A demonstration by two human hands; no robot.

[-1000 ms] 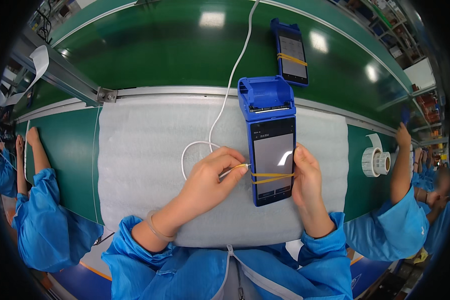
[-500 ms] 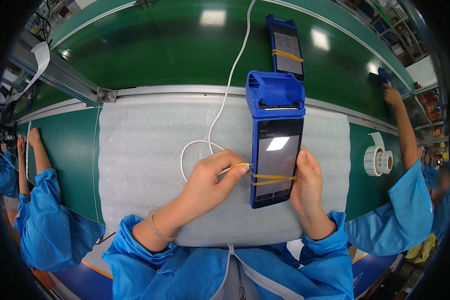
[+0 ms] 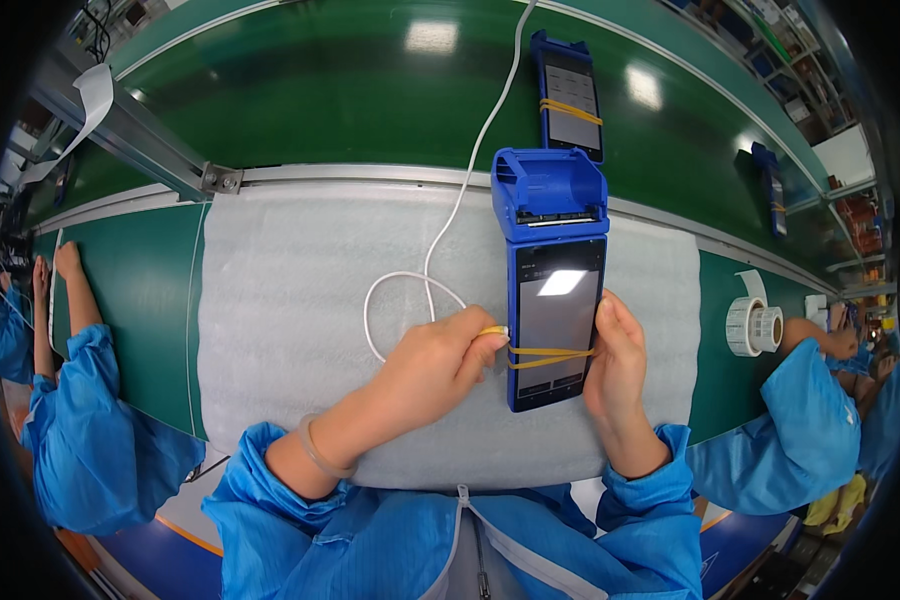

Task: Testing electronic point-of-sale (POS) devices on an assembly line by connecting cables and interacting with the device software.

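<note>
I see the white foam mat (image 3: 300, 300) on the green conveyor belt (image 3: 300, 90); blue handheld payment terminal (image 3: 553, 280) lies on it, right hand (image 3: 618, 365) gripping its right edge, left hand (image 3: 438, 362) pinching the yellow rubber band (image 3: 545, 355) stretched across the screen; white cable (image 3: 440, 270) loops just beside.

Left hand (image 3: 432, 362): fingers curled, thumb and forefinger pinched together, forearm angling in from lower left.
Right hand (image 3: 618, 355): upright, fingers wrapped closed, palm facing left, wrist straight.
Sleeves: blue, cuffed at both wrists.
</note>
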